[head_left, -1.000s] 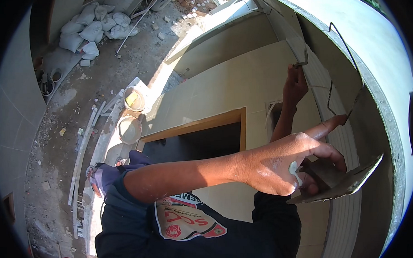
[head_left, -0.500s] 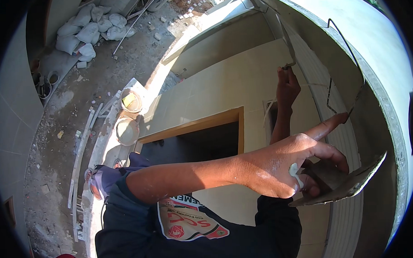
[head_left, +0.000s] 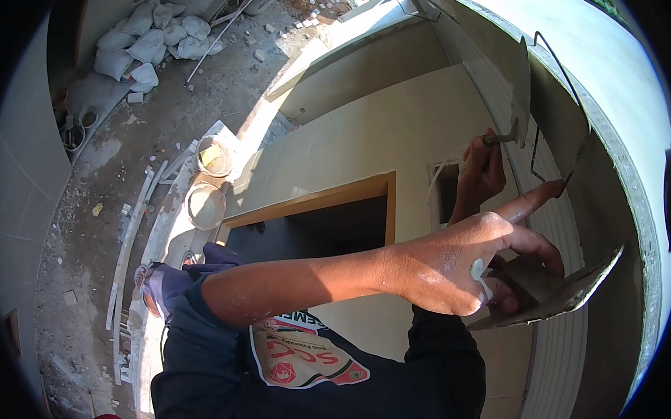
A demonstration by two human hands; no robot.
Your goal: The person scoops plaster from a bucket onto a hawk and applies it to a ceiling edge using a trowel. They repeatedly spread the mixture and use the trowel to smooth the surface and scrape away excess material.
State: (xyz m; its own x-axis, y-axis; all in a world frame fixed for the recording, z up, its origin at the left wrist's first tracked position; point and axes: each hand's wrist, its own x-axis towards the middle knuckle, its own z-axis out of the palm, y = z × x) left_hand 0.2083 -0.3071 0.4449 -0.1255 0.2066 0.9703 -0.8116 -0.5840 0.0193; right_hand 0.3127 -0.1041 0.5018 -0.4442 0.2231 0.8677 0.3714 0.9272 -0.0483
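Note:
My left hand point(head_left: 456, 268) reaches across to the right, closed on a flat plate point(head_left: 568, 297) with a pale, crusted edge. White paste sticks near the thumb. Its index finger is stretched out, its tip right at the lower end of a bent metal rod point(head_left: 572, 83) hooked over the top edge of the wall. Beyond it, my right hand point(head_left: 483, 171) is wrapped around the handle of a plastering trowel point(head_left: 522, 92). The trowel's blade stands upright, nearly edge-on, close to the grey wall face point(head_left: 488, 38). My left hand hides part of the right forearm.
A wooden door frame point(head_left: 391, 215) opens in the tiled wall below. Two buckets point(head_left: 206, 206) point(head_left: 214, 158) stand on a ledge at left. White sacks point(head_left: 146, 46) are heaped on the rubble-strewn ground, with long strips point(head_left: 134, 250) lying nearer. A pale ribbed strip point(head_left: 565, 238) runs beside the wall.
My right hand has moved right and slightly down, and the trowel has swung right, its blade now upright by the wall. My left hand has hardly moved.

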